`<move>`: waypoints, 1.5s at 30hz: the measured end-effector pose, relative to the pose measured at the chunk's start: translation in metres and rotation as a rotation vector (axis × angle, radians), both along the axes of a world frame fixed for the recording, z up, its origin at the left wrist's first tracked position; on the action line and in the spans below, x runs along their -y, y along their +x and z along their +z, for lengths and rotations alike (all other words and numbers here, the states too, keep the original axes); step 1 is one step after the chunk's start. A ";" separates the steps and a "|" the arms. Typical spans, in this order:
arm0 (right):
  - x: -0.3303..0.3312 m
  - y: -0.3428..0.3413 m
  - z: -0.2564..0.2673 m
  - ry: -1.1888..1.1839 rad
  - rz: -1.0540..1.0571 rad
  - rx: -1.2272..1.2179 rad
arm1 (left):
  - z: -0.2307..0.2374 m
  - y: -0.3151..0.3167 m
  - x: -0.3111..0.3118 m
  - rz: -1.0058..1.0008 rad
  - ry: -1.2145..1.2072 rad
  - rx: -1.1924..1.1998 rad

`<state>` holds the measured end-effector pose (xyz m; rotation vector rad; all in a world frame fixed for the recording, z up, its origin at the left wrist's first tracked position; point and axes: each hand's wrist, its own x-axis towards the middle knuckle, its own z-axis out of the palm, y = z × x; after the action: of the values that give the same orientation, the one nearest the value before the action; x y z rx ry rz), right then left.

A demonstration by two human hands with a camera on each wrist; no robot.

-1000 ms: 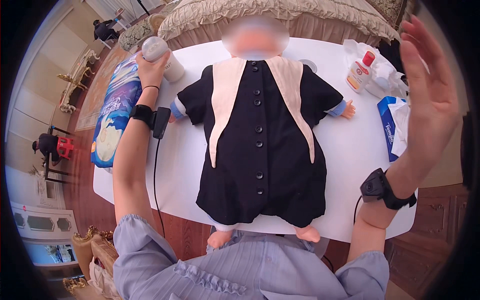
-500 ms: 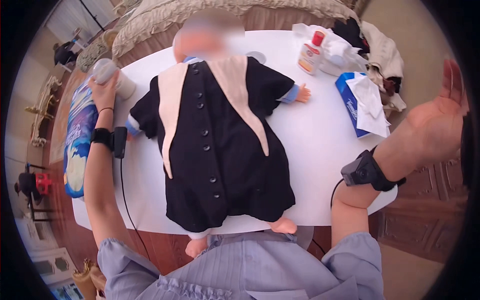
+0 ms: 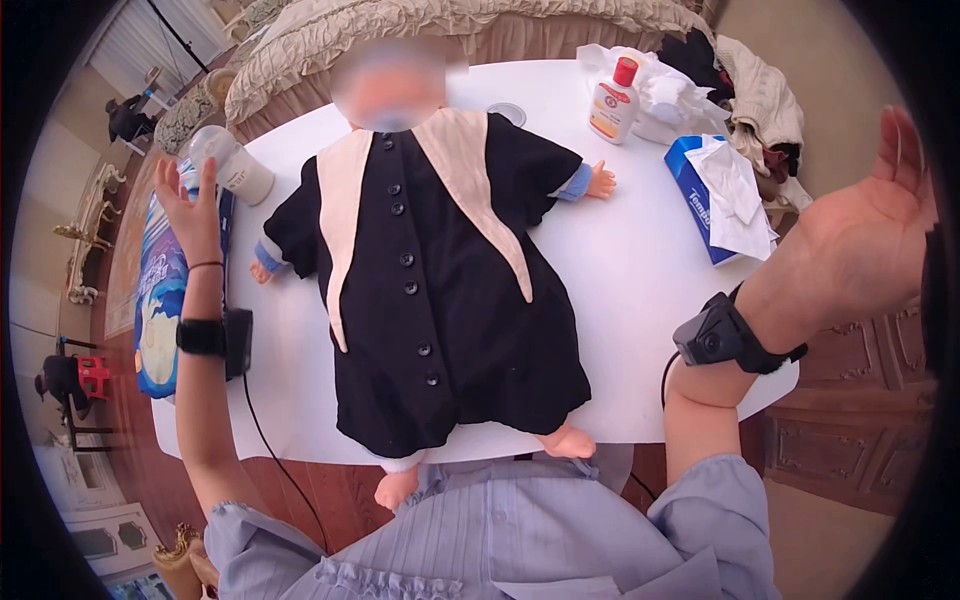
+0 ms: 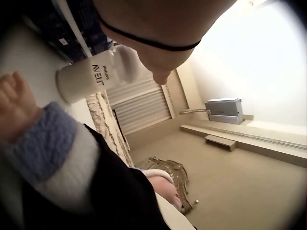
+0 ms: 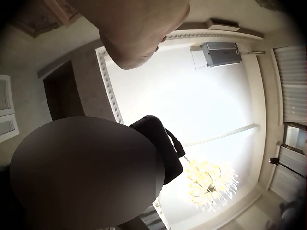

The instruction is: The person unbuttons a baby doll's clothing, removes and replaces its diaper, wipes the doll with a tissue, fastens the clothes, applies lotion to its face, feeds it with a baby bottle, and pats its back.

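Note:
On the white table [image 3: 630,330] a baby doll [image 3: 592,182] lies on its back, dressed in a black buttoned romper [image 3: 470,330] with a long pale collar. My left hand [image 3: 192,215] is raised at the table's left side with its fingers spread, holding nothing. Right by its fingertips stands a baby bottle [image 3: 242,172] of white milk with a clear cap; the left wrist view shows this bottle [image 4: 84,79] upright near the doll's hand [image 4: 17,108]. Off the right side of the table, my right hand [image 3: 865,240] is held up, fingers straight and nothing in it.
A blue diaper pack [image 3: 165,300] lies along the left edge. At the back right are a lotion bottle [image 3: 613,105] with a red cap and crumpled white wipes [image 3: 680,100]. A blue tissue box [image 3: 700,205] sits in front of them. A bed [image 3: 450,25] borders the far side.
My left hand has let go of the bottle's top and drawn back from it with spread fingers. The head view has swung to the right. My right hand stays raised.

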<state>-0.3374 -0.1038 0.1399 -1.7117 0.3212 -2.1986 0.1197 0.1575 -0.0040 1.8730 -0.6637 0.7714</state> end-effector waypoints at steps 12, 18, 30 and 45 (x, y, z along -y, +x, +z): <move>-0.016 0.036 -0.056 -0.144 0.498 -0.718 | 0.021 -0.262 0.005 -0.979 0.585 -0.274; -0.050 0.028 -0.139 -0.172 0.738 -1.388 | 0.001 -0.279 0.001 -0.782 0.687 -0.073; -0.006 0.015 -0.158 0.369 0.874 -0.983 | 0.005 -0.223 -0.004 -0.862 0.426 -0.202; 0.053 0.106 -0.215 0.144 0.302 -1.691 | -0.069 -0.186 0.047 -0.665 0.247 -0.354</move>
<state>-0.2319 -0.1567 -0.0751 -2.7663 0.4758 -0.0732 -0.0658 0.1105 -0.0732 1.7726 -1.0991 -0.0720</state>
